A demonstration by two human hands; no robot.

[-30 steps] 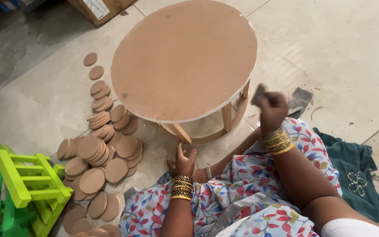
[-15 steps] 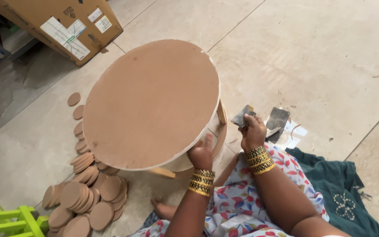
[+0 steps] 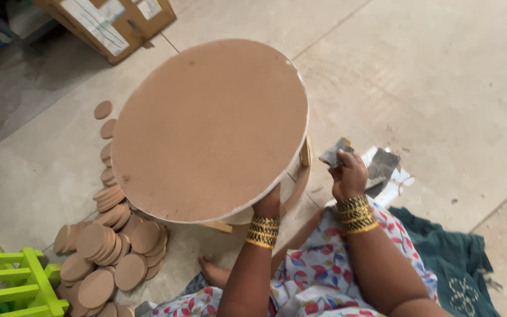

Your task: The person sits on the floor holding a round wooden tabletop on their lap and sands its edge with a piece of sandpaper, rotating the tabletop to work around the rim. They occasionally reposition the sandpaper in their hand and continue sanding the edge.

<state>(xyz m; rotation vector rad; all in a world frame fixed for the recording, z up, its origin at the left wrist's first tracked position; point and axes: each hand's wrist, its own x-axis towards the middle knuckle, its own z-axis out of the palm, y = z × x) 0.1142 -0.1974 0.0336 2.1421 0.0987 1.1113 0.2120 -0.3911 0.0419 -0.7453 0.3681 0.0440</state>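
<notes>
A round brown board tabletop (image 3: 209, 126) on a small wooden stool frame fills the middle of the head view. My left hand (image 3: 268, 202) grips its near edge, fingers under the rim. My right hand (image 3: 348, 175) is raised to the right of the table and is closed on a grey piece of sandpaper (image 3: 334, 152). Both wrists wear gold bangles. I sit on the floor in a flowered dress, one bare foot (image 3: 215, 273) showing below the table.
Several round brown discs (image 3: 110, 246) lie heaped and strung out on the floor at the left. A green slatted stool (image 3: 10, 285) stands at bottom left. A cardboard box (image 3: 110, 23) sits at the top. More sandpaper on white paper (image 3: 382, 167) and a dark green cloth (image 3: 453, 258) lie at the right.
My left hand has gone from the floor by my lap up to the table's near edge. The view has shifted, and the table now sits closer to me. My right hand stays raised with the sandpaper.
</notes>
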